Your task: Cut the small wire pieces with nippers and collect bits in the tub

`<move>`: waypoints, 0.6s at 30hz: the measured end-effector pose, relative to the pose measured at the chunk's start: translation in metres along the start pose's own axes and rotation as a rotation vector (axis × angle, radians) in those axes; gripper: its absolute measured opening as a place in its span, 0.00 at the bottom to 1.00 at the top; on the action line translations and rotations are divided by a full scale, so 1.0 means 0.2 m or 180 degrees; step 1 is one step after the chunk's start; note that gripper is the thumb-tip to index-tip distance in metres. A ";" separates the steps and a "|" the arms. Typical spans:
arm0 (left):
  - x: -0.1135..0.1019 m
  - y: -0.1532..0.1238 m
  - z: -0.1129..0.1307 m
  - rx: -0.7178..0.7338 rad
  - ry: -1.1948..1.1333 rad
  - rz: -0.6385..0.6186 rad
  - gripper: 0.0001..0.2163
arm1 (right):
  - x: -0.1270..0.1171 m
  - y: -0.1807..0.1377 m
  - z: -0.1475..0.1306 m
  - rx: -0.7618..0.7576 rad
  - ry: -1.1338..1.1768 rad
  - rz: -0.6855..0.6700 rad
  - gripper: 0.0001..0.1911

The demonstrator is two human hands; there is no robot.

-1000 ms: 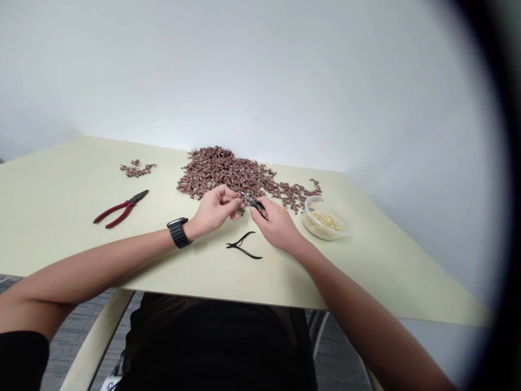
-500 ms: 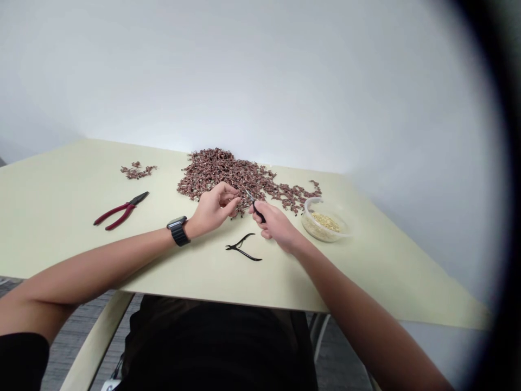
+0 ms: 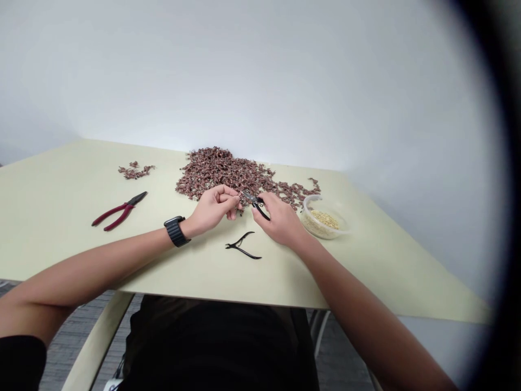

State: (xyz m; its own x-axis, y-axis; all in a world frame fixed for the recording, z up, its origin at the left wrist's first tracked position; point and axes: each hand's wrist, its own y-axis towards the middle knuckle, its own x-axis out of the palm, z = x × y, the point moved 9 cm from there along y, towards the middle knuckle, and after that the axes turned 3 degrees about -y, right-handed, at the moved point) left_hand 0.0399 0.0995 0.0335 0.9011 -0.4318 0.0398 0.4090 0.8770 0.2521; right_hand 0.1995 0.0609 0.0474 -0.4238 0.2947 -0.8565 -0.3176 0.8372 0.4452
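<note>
My left hand (image 3: 214,207), with a black watch (image 3: 173,231) on its wrist, pinches a small brown piece between thumb and fingers just in front of the big brown pile (image 3: 228,176). My right hand (image 3: 279,220) grips small black pliers (image 3: 254,202) whose tip points left and meets the pinched piece. Both hands hover low over the pale yellow table (image 3: 366,271).
A second pair of black cutters (image 3: 243,246) lies open on the table below my hands. Red-handled pliers (image 3: 118,210) lie at the left. A small heap of brown pieces (image 3: 134,170) sits far left. A clear round tub of yellowish bits (image 3: 323,222) stands at the right.
My right hand drew the pliers back a little from the left hand, then brought their tip to the pinched piece again. The left hand stayed nearly in place.
</note>
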 end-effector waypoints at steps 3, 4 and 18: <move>0.00 0.00 0.00 -0.0014 -0.0005 -0.0002 0.14 | 0.00 0.00 0.00 -0.0013 -0.0048 -0.0024 0.18; 0.00 0.00 0.00 -0.0016 -0.0020 -0.0003 0.15 | 0.01 0.00 0.00 -0.0023 -0.0051 -0.0032 0.18; 0.08 -0.01 -0.15 -0.1100 -0.1248 -0.0630 0.14 | 0.02 -0.01 0.01 0.0023 0.0132 0.0046 0.17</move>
State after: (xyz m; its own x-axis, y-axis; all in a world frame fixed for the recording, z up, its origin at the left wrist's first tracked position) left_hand 0.0580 0.0961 0.0045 0.7083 -0.5836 0.3971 0.6479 0.7608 -0.0376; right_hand 0.1997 0.0615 0.0435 -0.4632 0.2874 -0.8384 -0.3051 0.8364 0.4553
